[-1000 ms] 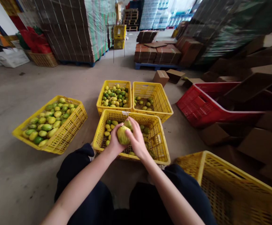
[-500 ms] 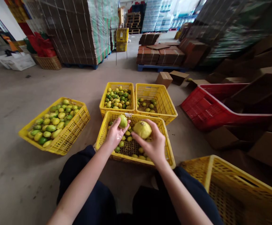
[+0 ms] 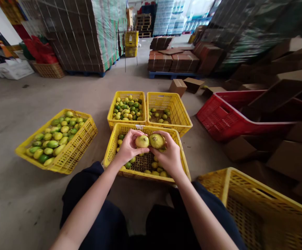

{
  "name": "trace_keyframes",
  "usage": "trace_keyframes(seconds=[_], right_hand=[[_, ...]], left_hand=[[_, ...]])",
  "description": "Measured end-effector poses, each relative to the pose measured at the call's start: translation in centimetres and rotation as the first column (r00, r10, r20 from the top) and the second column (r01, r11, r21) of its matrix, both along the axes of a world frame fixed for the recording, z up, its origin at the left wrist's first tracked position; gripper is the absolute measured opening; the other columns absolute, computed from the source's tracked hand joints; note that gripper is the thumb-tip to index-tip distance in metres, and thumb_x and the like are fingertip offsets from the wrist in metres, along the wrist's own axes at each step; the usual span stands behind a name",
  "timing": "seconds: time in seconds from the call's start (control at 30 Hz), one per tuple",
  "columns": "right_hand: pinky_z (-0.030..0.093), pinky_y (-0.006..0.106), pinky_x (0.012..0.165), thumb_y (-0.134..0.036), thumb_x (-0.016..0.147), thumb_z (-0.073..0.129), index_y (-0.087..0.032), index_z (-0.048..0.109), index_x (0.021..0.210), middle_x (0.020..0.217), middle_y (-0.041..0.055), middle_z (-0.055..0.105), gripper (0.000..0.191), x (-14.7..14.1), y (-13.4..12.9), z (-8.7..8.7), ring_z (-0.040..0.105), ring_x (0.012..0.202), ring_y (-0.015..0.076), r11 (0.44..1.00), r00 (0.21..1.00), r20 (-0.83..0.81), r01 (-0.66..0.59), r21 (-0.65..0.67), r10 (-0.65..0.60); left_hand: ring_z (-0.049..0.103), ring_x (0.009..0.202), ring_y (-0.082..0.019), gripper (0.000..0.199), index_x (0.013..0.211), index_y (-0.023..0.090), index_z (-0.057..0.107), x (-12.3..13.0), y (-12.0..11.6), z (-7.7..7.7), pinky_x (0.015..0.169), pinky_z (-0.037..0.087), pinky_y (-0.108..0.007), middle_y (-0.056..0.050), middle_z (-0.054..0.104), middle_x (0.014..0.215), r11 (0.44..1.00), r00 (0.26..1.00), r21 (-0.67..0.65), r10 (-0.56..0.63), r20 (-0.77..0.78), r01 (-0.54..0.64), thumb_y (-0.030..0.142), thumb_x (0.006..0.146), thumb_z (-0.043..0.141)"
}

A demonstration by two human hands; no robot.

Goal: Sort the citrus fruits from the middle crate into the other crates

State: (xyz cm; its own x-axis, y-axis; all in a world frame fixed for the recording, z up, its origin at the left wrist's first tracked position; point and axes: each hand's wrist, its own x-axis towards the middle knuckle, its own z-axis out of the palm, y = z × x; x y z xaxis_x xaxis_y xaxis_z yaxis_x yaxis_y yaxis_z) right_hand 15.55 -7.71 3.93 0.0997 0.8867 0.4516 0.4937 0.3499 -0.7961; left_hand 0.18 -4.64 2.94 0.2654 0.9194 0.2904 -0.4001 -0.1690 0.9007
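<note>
Smaller fruit [image 3: 142,141] and larger fruit [image 3: 157,141] have converged at frame centre. My left hand [image 3: 126,149] and right hand [image 3: 172,155] respectively pinch them, best done lightly.

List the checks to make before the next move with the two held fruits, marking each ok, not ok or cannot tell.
1. Smaller round yellow-green fruit gripped by bare left hand: ok.
2. Larger round yellow-green fruit gripped by bare right hand: ok.
3. Both above the nearest yellow perforated plastic crate: ok.
4. One hand free: not ok.
5. Fruits' undersides sound: cannot tell.
</note>
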Motion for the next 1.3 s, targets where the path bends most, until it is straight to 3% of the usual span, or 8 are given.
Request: trace_keyframes(seconds=[0.27,0.5,0.73,0.9,0.97,1.1,1.2,1.3], right_hand=[[0.052,0.040,0.082,-0.028,0.067,0.073,-0.025,0.057,0.106,0.106,0.0055,0.063,0.043,0.6,0.4,-0.7,0.060,0.098,0.0253,0.997,0.996,-0.064,-0.064,-0.043,0.061],[0.054,0.037,0.079,-0.034,0.060,0.080,-0.026,0.064,0.105,0.111,0.0061,0.059,0.049,1.6,0.6,-0.6,0.057,0.105,0.0253,0.980,0.964,-0.239,-0.147,-0.135,0.112],[0.054,0.037,0.082,-0.029,0.053,0.085,-0.023,0.064,0.109,0.109,0.0048,0.067,0.061,1.8,0.4,-0.1,0.063,0.099,0.0238,0.930,0.842,-0.515,-0.303,-0.207,0.159],[0.055,0.037,0.082,-0.028,0.050,0.087,-0.022,0.064,0.112,0.097,0.0027,0.072,0.067,1.7,0.1,0.5,0.067,0.090,0.0227,0.888,0.793,-0.599,-0.351,-0.297,0.113],[0.056,0.035,0.077,-0.035,0.056,0.084,-0.020,0.066,0.109,0.095,0.0036,0.073,0.058,1.5,0.0,0.8,0.068,0.087,0.0223,0.862,0.760,-0.643,-0.382,-0.333,0.089],[0.052,0.026,0.045,-0.053,0.071,0.069,-0.017,0.067,0.092,0.077,0.0054,0.073,0.042,1.0,0.1,0.9,0.066,0.058,0.0179,0.766,0.663,-0.748,-0.501,-0.403,0.040],[0.043,0.024,0.033,-0.055,0.075,0.063,-0.018,0.064,0.086,0.062,0.0031,0.069,0.038,0.8,0.5,0.4,0.060,0.043,0.0155,0.734,0.638,-0.770,-0.519,-0.438,-0.008],[0.045,0.024,0.034,-0.049,0.077,0.062,-0.019,0.062,0.087,0.062,0.0024,0.069,0.031,0.9,0.8,0.0,0.061,0.044,0.0158,0.721,0.607,-0.792,-0.524,-0.453,-0.057]], left_hand=[[0.054,0.106,-0.017,0.046,0.093,0.022,0.058,-0.5,0.6,-0.9,0.093,0.042,-0.031,-0.001,0.057,0.104,0.999,0.998,-0.043,0.010,-0.064,-0.013,0.024,0.056,0.085],[0.054,0.103,-0.018,0.044,0.102,0.026,0.070,-1.5,1.0,-0.7,0.092,0.045,-0.031,-0.004,0.057,0.110,1.000,0.959,0.007,0.030,-0.281,-0.029,0.026,0.060,0.083],[0.054,0.112,-0.022,0.044,0.098,0.024,0.074,-1.8,0.2,0.8,0.094,0.048,-0.032,-0.006,0.058,0.113,1.000,0.982,0.020,0.000,-0.190,0.004,0.019,0.056,0.084],[0.062,0.094,-0.018,0.045,0.102,0.022,0.071,-2.0,0.3,0.5,0.078,0.054,-0.026,-0.007,0.064,0.113,0.993,0.984,-0.107,0.034,-0.176,-0.054,0.026,0.058,0.084],[0.065,0.081,-0.017,0.042,0.100,0.019,0.070,-1.8,0.4,0.2,0.065,0.055,-0.024,-0.007,0.068,0.103,0.959,0.992,-0.281,0.004,-0.123,-0.039,0.037,0.063,0.080],[0.066,0.064,-0.016,0.037,0.085,0.014,0.069,-1.5,0.4,-0.3,0.048,0.050,-0.019,-0.007,0.069,0.075,0.812,0.996,-0.581,-0.088,-0.027,0.056,0.049,0.072,0.070],[0.064,0.057,-0.012,0.030,0.081,0.014,0.067,-1.2,0.3,-0.2,0.049,0.051,-0.018,-0.005,0.068,0.070,0.761,0.996,-0.644,-0.085,0.027,0.082,0.043,0.075,0.070],[0.065,0.060,-0.013,0.020,0.087,0.013,0.067,-1.2,0.2,0.3,0.058,0.055,-0.021,-0.006,0.070,0.076,0.726,0.991,-0.676,-0.065,0.114,0.126,0.032,0.080,0.066]])
